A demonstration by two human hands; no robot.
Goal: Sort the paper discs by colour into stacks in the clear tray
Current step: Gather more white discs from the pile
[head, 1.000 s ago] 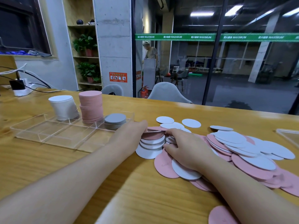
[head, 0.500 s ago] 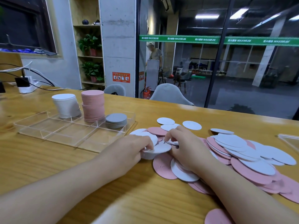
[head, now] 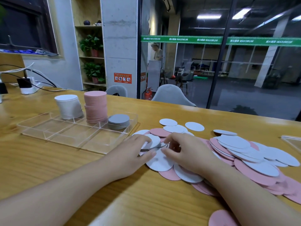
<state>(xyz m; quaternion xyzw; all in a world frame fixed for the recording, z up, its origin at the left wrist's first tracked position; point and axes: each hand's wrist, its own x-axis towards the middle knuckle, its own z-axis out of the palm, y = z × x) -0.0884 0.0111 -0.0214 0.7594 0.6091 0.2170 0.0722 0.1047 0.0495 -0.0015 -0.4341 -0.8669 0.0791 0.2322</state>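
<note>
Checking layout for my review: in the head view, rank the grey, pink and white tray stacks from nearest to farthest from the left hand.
1. Grey stack, tray's right end, nearest the left hand.
2. Pink stack, middle.
3. White stack, left of the pink, farthest.

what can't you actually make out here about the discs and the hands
- Head view, left hand: its fingers cover the small white bundle, so the count is hidden.
- Right hand: whatever its fingertips pinch is too thin and blurred to name.
- Loose pile: lower discs are buried under the top ones.
- Second tray: cut off by the right edge.
- Grey stack: layers too fine to count.
</note>
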